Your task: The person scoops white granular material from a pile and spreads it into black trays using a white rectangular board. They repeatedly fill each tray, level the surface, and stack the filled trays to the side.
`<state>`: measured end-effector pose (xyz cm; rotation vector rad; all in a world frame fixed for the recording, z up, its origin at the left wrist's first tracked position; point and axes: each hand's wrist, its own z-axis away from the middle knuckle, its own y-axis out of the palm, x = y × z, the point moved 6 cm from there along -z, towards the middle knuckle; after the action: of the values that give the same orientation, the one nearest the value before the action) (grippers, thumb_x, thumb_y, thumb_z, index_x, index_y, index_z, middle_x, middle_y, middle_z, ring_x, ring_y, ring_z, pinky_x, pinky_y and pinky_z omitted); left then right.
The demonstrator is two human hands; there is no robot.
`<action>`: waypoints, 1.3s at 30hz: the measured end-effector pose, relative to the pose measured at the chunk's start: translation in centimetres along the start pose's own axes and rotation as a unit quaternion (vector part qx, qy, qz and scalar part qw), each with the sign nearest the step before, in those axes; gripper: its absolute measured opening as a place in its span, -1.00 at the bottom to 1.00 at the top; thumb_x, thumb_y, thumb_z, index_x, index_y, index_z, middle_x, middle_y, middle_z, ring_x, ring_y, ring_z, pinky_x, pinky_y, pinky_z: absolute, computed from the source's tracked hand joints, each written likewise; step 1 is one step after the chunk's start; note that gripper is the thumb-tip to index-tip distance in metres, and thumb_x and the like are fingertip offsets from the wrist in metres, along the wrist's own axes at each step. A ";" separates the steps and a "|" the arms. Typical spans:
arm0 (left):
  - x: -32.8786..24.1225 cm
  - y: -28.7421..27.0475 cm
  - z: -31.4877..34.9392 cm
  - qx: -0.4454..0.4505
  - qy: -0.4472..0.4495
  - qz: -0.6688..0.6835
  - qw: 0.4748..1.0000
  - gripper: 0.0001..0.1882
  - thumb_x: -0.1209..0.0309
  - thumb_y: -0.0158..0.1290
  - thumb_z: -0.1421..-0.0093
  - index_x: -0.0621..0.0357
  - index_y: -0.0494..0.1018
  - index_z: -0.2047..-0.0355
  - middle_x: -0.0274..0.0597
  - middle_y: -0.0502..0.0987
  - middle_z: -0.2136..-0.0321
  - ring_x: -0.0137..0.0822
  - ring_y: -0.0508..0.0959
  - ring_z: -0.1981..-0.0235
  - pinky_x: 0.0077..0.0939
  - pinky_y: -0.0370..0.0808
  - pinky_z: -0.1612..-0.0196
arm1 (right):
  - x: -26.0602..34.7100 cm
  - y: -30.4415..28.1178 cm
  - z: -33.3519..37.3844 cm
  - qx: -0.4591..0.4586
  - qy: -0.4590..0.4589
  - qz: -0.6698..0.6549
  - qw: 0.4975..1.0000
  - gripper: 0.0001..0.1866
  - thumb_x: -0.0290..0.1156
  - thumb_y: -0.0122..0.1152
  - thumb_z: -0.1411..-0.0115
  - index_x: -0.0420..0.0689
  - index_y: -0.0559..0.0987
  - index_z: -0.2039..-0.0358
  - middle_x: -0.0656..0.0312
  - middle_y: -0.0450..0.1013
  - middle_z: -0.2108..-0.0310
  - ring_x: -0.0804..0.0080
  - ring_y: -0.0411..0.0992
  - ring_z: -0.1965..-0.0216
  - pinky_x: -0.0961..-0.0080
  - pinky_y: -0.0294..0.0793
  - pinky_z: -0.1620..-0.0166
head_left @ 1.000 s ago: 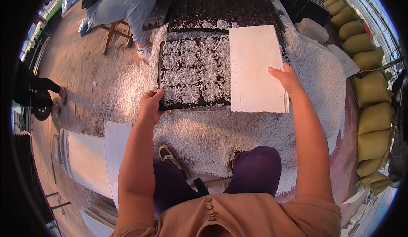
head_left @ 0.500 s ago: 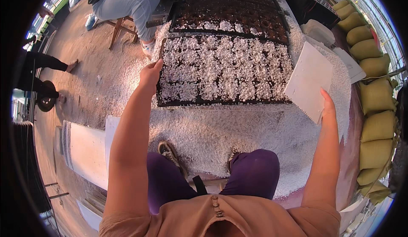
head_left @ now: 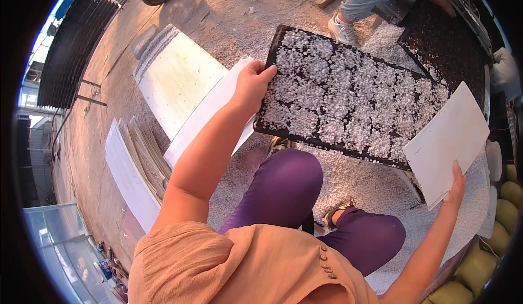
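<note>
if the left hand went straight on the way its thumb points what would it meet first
Most likely the tray's white granules: the left hand holds the left rim, and they lie just inside it. Depth is unclear, so the thumb might pass above them.

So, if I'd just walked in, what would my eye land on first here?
Probably the black tray covered in white granules, just above the centre of the view, its left end gripped by the left fingers. Next, the white board in the right fingers, at the tray's right end. The purple trousers below the tray stand out too.
</note>
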<state>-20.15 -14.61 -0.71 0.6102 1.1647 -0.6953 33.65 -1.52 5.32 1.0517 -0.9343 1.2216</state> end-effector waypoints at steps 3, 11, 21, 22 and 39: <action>1.2 -12.4 3.9 -0.115 0.003 0.089 0.989 -0.86 0.42 0.01 -0.10 0.19 0.30 0.50 -0.32 0.37 0.61 -0.49 0.37 0.59 -0.57 0.37 0.50 | -2.4 12.0 -2.3 0.113 0.031 0.016 0.993 -0.45 -0.47 0.15 0.04 -0.29 0.22 0.02 0.06 0.33 0.15 0.28 0.36 0.15 0.38 0.40 0.11; 12.4 -36.9 17.8 -0.415 0.031 0.056 0.907 -0.85 0.42 0.02 -0.10 0.09 0.29 0.54 -0.43 0.36 0.60 -0.57 0.29 0.59 -0.64 0.29 0.49 | -16.6 40.8 0.3 0.336 0.099 0.076 0.933 -0.56 -0.54 0.22 0.12 -0.25 0.34 0.18 0.16 0.41 0.34 0.43 0.41 0.36 0.52 0.42 0.27; 23.7 -42.7 21.7 -0.443 -0.133 0.097 0.881 -0.79 0.25 0.07 -0.06 0.05 0.31 0.43 -0.39 0.38 0.53 -0.47 0.33 0.55 -0.50 0.31 0.48 | -24.6 43.3 1.3 0.311 0.161 0.141 0.926 -0.59 -0.49 0.16 0.09 -0.28 0.32 0.19 0.12 0.40 0.34 0.41 0.42 0.38 0.49 0.44 0.31; 24.2 -42.2 21.7 -0.443 -0.156 0.127 0.874 -0.79 0.24 0.07 -0.07 0.04 0.31 0.42 -0.39 0.38 0.53 -0.47 0.34 0.55 -0.49 0.32 0.49 | -23.6 42.1 0.8 0.303 0.169 0.126 0.930 -0.59 -0.48 0.15 0.08 -0.29 0.32 0.18 0.11 0.39 0.33 0.40 0.41 0.38 0.48 0.44 0.31; 26.2 -41.3 18.3 -0.453 -0.311 0.046 0.834 -0.58 0.19 0.09 0.01 0.26 0.33 0.27 -0.09 0.41 0.23 -0.18 0.41 0.26 -0.14 0.35 0.19 | -0.9 5.6 2.2 -0.050 -0.030 0.255 0.965 -0.50 -0.66 -0.12 0.16 -0.32 0.24 0.08 0.00 0.34 0.20 0.22 0.36 0.18 0.42 0.33 0.11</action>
<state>-34.25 -59.36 -23.63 -0.3608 0.7068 -0.1562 27.94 -3.65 5.73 0.7932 -1.3541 1.5463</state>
